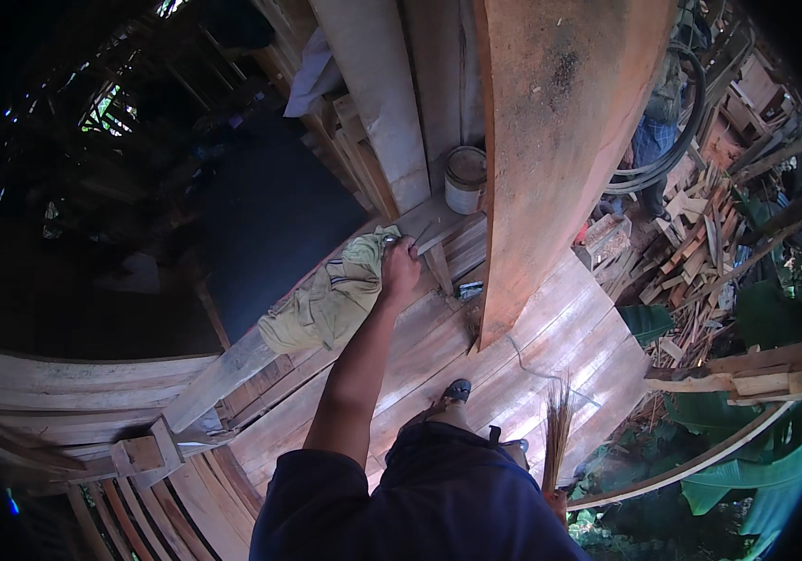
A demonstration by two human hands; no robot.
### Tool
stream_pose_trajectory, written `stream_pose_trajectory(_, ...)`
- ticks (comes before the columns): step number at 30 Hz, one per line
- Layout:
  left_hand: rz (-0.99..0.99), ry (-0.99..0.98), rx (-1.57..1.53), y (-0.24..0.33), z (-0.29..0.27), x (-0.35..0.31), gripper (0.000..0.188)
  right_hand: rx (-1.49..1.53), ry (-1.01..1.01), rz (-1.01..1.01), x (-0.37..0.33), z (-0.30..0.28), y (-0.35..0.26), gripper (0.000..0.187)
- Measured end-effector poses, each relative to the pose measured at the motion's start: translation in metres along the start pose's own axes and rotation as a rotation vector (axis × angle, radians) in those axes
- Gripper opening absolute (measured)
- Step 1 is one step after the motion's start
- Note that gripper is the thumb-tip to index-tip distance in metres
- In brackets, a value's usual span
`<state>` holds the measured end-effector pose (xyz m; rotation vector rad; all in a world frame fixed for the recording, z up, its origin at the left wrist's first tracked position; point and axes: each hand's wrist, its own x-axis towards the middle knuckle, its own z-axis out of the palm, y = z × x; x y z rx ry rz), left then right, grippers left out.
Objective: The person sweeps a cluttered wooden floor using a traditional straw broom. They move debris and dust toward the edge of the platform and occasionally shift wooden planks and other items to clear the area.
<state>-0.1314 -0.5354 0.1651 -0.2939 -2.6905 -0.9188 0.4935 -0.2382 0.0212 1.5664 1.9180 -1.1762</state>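
Observation:
My left arm stretches forward, and my left hand (401,266) is closed at the far end of a crumpled yellow-green cloth (321,309). That cloth lies draped along a narrow wooden rail (223,379). A small shiny spot shows by my fingertips, too small to name. Low on the right, my right hand (557,507) grips a stick broom (556,435) with its thin bristles pointing up. Most of that hand is hidden by my dark clothing.
A large tilted wooden board (550,159) rises ahead. Beside it a paint can (464,179) stands near leaning planks (373,103). A thin cable (536,374) lies on the plank floor (569,318). Scrap wood (700,243) is heaped at right, with coiled black hose (667,168).

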Motion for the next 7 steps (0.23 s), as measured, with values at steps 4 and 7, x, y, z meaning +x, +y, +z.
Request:
stream_pose_trajectory(4, 0.042, -0.016, 0.169, -0.001, 0.026, 0.058, 0.024, 0.066, -0.012, 0.005, -0.049, 0.000, -0.025, 0.078)
stream_pose_trajectory(7, 0.037, -0.094, 0.193, 0.002, 0.042, 0.080, 0.024, 0.043, 0.035, -0.021, -0.052, 0.006, 0.005, 0.078)
